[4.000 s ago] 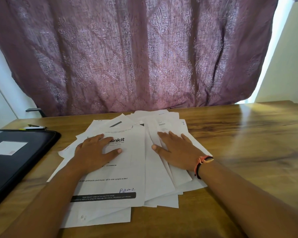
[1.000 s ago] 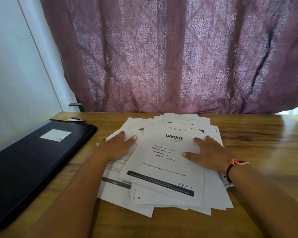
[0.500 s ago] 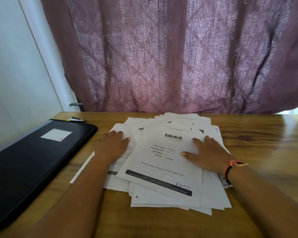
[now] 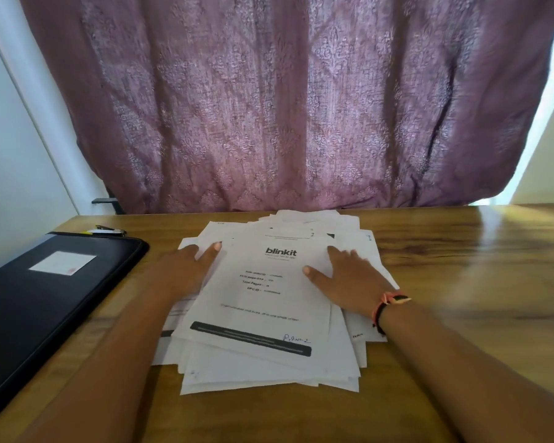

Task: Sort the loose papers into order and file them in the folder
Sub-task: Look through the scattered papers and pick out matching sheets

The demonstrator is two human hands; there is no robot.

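A loose pile of white papers (image 4: 269, 362) lies on the wooden table (image 4: 461, 282) in front of me. The top sheet (image 4: 263, 302) carries a "blinkit" heading and a dark bar near its bottom. My left hand (image 4: 183, 270) rests flat on the pile's left side, fingers straight. My right hand (image 4: 346, 282) rests flat on the right side of the top sheet, thumb pointing inward; a braided band circles that wrist. A closed black folder (image 4: 45, 302) with a white label lies at the left of the table, apart from the papers.
A small metal clip or stapler (image 4: 109, 231) sits just behind the folder's far edge. A purple patterned curtain (image 4: 269, 107) hangs behind the table. Bare wood shows to the right of the pile. A white wall stands at the left.
Both hands have pushed the spread sheets inward into a tighter pile. The sheets that stuck out at the left are now tucked under the stack.
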